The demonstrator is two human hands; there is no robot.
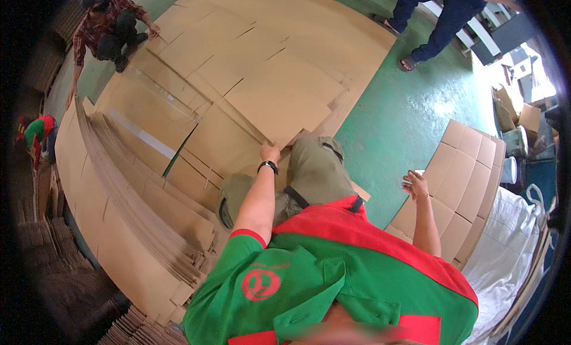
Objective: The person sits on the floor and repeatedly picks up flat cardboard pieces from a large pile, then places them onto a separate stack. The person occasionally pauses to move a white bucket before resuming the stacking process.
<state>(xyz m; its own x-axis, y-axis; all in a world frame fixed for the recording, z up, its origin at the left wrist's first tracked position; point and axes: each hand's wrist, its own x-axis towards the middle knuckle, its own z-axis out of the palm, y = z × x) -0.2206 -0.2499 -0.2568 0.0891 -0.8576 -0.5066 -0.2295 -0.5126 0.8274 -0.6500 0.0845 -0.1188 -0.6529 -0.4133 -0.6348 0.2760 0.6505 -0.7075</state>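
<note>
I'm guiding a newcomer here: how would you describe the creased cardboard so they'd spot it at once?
From the green floor, look right to the white sack. Between them, beside the right hand, is the creased cardboard. Its grid of creases sets it apart from the slit sheets by the left hand.

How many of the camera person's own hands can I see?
2, neither fully hidden. The left hand is at the edge of a flat cardboard sheet; the right hand is beside the creased cardboard on the right.
</note>
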